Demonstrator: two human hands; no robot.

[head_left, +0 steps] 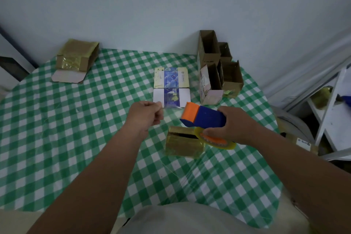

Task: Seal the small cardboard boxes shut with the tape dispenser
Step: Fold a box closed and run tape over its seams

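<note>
1. Scene is dimly lit overall; a cool bluish cast is seen on the pale plaster wall (171, 5).
2. No distinct light source is shown; illumination is soft & diffuse, shadows are weak.
3. Faint sheen is noted on the green-and-white checked plastic tablecloth (57, 138) and on the yellowish clear tape roll (226, 145).
4. Wide-angle distortion is evident: table edges are bowed twd. the frame corners.
5. Fine detail is softened; print on the blue-and-cream flattened printed carton (171, 79) can't be read.
</note>
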